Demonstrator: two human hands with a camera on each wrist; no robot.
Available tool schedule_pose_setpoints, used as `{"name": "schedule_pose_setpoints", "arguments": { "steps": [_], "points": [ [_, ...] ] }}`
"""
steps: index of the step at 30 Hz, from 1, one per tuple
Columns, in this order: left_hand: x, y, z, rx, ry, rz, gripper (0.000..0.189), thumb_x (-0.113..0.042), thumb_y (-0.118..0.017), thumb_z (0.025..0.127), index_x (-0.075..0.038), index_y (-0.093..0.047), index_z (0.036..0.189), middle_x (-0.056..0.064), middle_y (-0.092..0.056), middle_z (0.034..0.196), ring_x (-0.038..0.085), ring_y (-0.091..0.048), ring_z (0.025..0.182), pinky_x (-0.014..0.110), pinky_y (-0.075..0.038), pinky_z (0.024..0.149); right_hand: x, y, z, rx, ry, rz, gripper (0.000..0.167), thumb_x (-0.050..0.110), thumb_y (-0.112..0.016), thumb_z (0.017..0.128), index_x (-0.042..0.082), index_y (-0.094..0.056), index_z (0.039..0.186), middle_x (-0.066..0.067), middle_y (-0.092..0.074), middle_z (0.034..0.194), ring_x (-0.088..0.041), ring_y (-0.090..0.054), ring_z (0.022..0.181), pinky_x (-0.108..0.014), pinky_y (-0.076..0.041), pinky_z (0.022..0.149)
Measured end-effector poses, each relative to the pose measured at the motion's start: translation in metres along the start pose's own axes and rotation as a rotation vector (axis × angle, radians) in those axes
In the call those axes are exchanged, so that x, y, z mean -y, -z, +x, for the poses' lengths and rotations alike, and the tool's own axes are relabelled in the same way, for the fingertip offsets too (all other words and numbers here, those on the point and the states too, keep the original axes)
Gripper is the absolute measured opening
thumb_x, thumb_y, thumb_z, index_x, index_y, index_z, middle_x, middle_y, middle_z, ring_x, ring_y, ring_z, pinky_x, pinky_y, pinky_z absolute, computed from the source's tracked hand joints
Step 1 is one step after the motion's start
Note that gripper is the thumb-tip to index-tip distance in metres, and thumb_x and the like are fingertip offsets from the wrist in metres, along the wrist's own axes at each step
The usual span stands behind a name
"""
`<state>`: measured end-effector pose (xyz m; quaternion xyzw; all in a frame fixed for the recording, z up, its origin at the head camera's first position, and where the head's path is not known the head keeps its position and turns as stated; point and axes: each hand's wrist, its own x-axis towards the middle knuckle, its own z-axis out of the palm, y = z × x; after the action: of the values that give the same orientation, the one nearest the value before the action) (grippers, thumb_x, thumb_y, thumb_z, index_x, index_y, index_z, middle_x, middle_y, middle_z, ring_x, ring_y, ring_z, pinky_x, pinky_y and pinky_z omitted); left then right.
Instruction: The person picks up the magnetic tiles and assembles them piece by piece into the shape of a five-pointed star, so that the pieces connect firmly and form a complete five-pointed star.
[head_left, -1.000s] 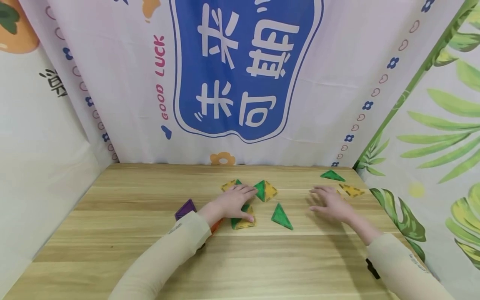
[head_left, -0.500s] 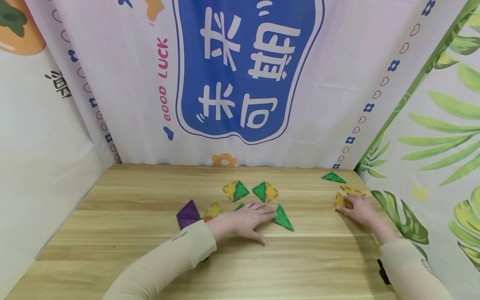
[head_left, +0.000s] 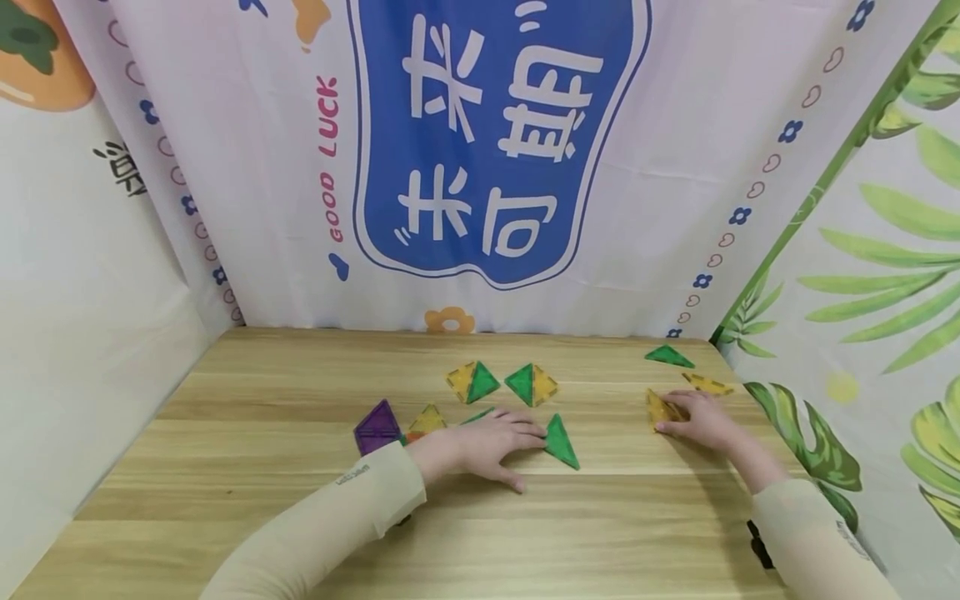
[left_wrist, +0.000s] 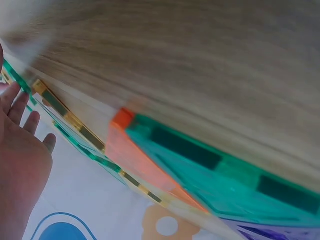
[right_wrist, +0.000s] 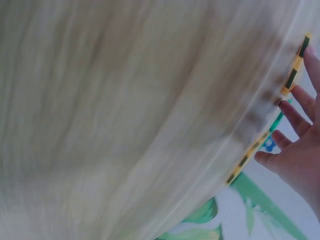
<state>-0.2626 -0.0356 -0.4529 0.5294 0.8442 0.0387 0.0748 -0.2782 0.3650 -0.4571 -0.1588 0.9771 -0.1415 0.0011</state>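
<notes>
My left hand [head_left: 491, 446] lies low over the table, palm down, with its fingers extended. Its fingertips meet the left edge of a green triangular magnetic tile [head_left: 560, 443]. Another green tile [head_left: 478, 416] is mostly covered by this hand. To the right, my right hand [head_left: 705, 418] holds a yellow triangular magnetic tile [head_left: 656, 410] between thumb and fingers, flat near the table. In the right wrist view, fingertips touch that yellow tile [right_wrist: 296, 65] along its edge. The left wrist view has the left hand's fingers [left_wrist: 19, 107] beside a green edge.
Two green-and-yellow tile pairs, left [head_left: 472, 381] and right [head_left: 532, 384], lie behind the left hand. Purple tiles [head_left: 377, 427] and a yellow tile [head_left: 428, 418] sit by the left wrist. A green tile [head_left: 670, 357] and yellow tile [head_left: 708, 384] lie near the far right corner.
My left hand has come from the tile pairs toward the front and the green tile, which has shifted slightly. The right hand has taken hold of the yellow tile and moved it left.
</notes>
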Motion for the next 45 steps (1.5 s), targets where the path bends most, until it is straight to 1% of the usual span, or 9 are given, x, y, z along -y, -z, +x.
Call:
{"name": "schedule_pose_setpoints", "arguments": {
  "steps": [6,11,17,21,27,30,35,40,45],
  "points": [
    [0.004,0.003,-0.007,0.016,-0.020,-0.025,0.079,-0.060,-0.062,0.081,-0.019,-0.039,0.144,-0.001,-0.035,0.151,0.023,-0.026,0.141,0.050,-0.022,0.112,0.022,-0.006,0.005,0.000,0.090,-0.013,0.062,0.041,-0.072,0.081,-0.004,-0.059,0.123,-0.028,-0.053,0.127,-0.052,-0.041,0.119,-0.064,-0.030,0.099],
    [0.006,0.008,-0.012,0.027,-0.011,-0.038,0.078,-0.057,-0.066,0.079,-0.021,-0.042,0.143,-0.001,-0.035,0.150,0.024,-0.027,0.140,0.051,-0.022,0.112,0.042,-0.010,0.006,0.026,0.132,0.003,0.063,0.042,-0.071,0.081,-0.002,-0.058,0.125,-0.025,-0.053,0.128,-0.050,-0.042,0.121,-0.063,-0.031,0.100],
    [0.008,0.009,-0.017,0.044,0.006,-0.070,0.078,-0.055,-0.068,0.078,-0.021,-0.041,0.143,-0.003,-0.034,0.151,0.024,-0.028,0.140,0.051,-0.022,0.113,0.061,-0.016,0.007,0.033,0.187,0.016,0.064,0.042,-0.072,0.080,0.000,-0.058,0.126,-0.023,-0.054,0.129,-0.049,-0.041,0.122,-0.062,-0.032,0.100],
    [0.009,0.009,-0.018,0.048,0.014,-0.087,0.078,-0.054,-0.069,0.078,-0.021,-0.041,0.143,-0.003,-0.034,0.151,0.022,-0.029,0.139,0.050,-0.022,0.113,0.075,-0.020,0.007,0.044,0.213,0.022,0.064,0.043,-0.072,0.080,0.001,-0.058,0.127,-0.021,-0.054,0.130,-0.049,-0.039,0.125,-0.063,-0.029,0.102],
    [0.010,0.008,-0.017,0.044,0.009,-0.080,0.078,-0.057,-0.066,0.079,-0.022,-0.041,0.143,-0.003,-0.034,0.151,0.024,-0.028,0.140,0.053,-0.022,0.112,0.091,-0.026,0.012,0.070,0.245,0.044,0.064,0.043,-0.072,0.080,0.004,-0.057,0.129,-0.019,-0.052,0.133,-0.049,-0.035,0.128,-0.064,-0.028,0.102],
    [0.009,0.009,-0.016,0.044,0.011,-0.072,0.077,-0.060,-0.065,0.079,-0.024,-0.042,0.143,-0.004,-0.034,0.151,0.026,-0.027,0.140,0.054,-0.023,0.111,0.096,-0.029,0.014,0.083,0.248,0.053,0.065,0.043,-0.073,0.079,0.006,-0.057,0.130,-0.017,-0.051,0.135,-0.048,-0.034,0.130,-0.063,-0.026,0.104],
    [0.007,0.010,-0.010,0.048,0.015,-0.055,0.079,-0.061,-0.063,0.078,-0.024,-0.040,0.144,-0.003,-0.033,0.151,0.026,-0.026,0.140,0.055,-0.023,0.111,0.100,-0.031,0.018,0.101,0.253,0.055,0.066,0.044,-0.072,0.079,0.007,-0.056,0.131,-0.016,-0.050,0.136,-0.048,-0.032,0.131,-0.063,-0.024,0.106],
    [0.007,0.009,-0.006,0.053,0.028,-0.039,0.081,-0.063,-0.062,0.078,-0.023,-0.038,0.145,-0.004,-0.032,0.152,0.025,-0.025,0.141,0.053,-0.022,0.112,0.105,-0.030,0.019,0.118,0.251,0.064,0.065,0.043,-0.072,0.080,0.007,-0.056,0.131,-0.016,-0.050,0.137,-0.048,-0.031,0.132,-0.064,-0.023,0.105],
    [0.006,0.008,-0.001,0.058,0.035,-0.031,0.082,-0.064,-0.061,0.079,-0.024,-0.037,0.146,-0.004,-0.031,0.153,0.024,-0.025,0.141,0.054,-0.023,0.111,0.109,-0.030,0.023,0.133,0.275,0.078,0.064,0.043,-0.072,0.080,0.008,-0.056,0.131,-0.016,-0.050,0.137,-0.047,-0.032,0.132,-0.064,-0.023,0.105]
  ]
}}
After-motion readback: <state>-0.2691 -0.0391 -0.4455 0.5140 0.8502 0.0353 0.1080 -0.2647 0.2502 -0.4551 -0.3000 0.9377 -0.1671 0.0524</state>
